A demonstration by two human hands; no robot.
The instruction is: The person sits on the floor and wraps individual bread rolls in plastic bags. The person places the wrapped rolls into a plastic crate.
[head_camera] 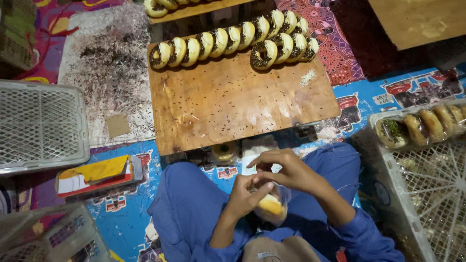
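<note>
Both your hands are together over your lap, between your knees in blue trousers (194, 204): your left hand (245, 194) cups a clear thin plastic bag (277, 206) from the left side with the thumb pressed onto it, fingers closed on the bag; your right hand (286, 170) sits just above it, fingers curled down and pinching at the bag's top edge, so both hands are clamped on the same bag; inside the bag a round yellow-topped doughnut (271, 204) shows, partly hidden by your fingers; just beyond your hands, on the blue printed floor mat (126, 223), lies another bagged pale ring doughnut (224, 151) near the board's front edge; to your left a flat red and yellow cardboard box (97, 175) lies on the mat, with a white plastic mesh crate (41, 126) behind it; to your right a white plastic mesh basket (427, 184) carries a row of bagged doughnuts (422, 127) along its far rim, one with green topping; ahead of you the brown rectangular wooden board (233, 102) is speckled with dark sprinkles, bare in the near half; at its far edge two rows of chocolate-sprinkled cream ring doughnuts (233, 39) stand on edge, leaning against each other; left of the board a pale sheet (107, 73) is strewn with dark sprinkles
</note>
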